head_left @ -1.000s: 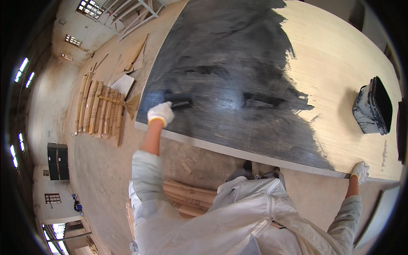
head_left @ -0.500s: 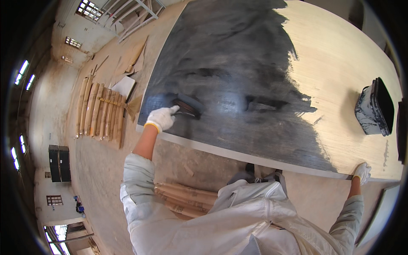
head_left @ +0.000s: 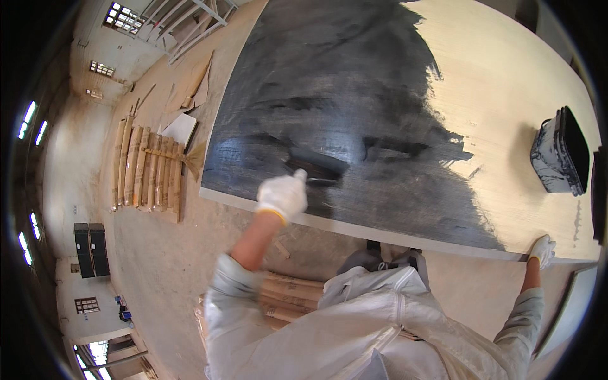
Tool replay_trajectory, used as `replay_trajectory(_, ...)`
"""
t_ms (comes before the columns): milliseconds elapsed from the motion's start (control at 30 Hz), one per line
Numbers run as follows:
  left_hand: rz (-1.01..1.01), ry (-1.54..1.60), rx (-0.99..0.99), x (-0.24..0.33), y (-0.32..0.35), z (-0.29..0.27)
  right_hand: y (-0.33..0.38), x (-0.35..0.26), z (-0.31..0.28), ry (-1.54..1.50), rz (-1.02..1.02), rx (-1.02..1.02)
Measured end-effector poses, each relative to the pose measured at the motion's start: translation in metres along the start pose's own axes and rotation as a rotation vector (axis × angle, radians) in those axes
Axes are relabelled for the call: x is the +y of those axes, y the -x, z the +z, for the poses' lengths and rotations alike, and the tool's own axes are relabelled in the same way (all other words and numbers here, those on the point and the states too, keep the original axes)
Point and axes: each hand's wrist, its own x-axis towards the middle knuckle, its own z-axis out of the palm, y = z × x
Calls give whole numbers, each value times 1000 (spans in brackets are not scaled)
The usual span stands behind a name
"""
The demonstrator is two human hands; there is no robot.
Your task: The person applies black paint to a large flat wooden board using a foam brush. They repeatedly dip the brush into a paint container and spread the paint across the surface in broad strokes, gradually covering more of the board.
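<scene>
My left hand (head_left: 282,195), in a white glove with a yellow cuff, grips a wide, dark spreading tool (head_left: 316,166). The tool lies against the dark-coated part of a large pale panel (head_left: 500,76), close to its near edge. Motion blurs the hand, and the tool's working edge is hard to make out. My right hand (head_left: 542,251), gloved too, rests on the panel's near edge at the far right, its fingers laid over the top. Past it stands a smeared black bucket (head_left: 557,155) on the bare pale wood; its contents are not visible.
Wrapped cardboard-coloured rolls (head_left: 142,168) lie on the floor to the left, with a broom (head_left: 193,161) across them. More rolls (head_left: 288,294) lie below the panel beside me. Black boxes (head_left: 90,250) stand by the wall, and a metal frame (head_left: 190,22) at the back left.
My left hand and the spreading tool have swept to the right along the panel's near side. My right hand stays on the edge, and the bucket has not been moved.
</scene>
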Motion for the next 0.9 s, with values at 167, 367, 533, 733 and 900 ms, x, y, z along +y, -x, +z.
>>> replay_trajectory(167, -136, 101, 100, -15, -10, 5, 12, -13, -2, 16, 16, -26)
replay_trajectory(367, -57, 59, 69, 44, -26, -21, -3, -4, 4, 27, -16, -13)
replay_trajectory(533, -44, 113, 90, -1, -27, -17, 3, -8, 1, 5, -5, -50)
replay_trajectory(733, -16, 98, -32, 47, 81, 35, 3, -6, 6, -16, -2, -10)
replay_trajectory(900, -64, 132, 56, 90, 123, 44, 26, -9, -15, -61, 31, -40)
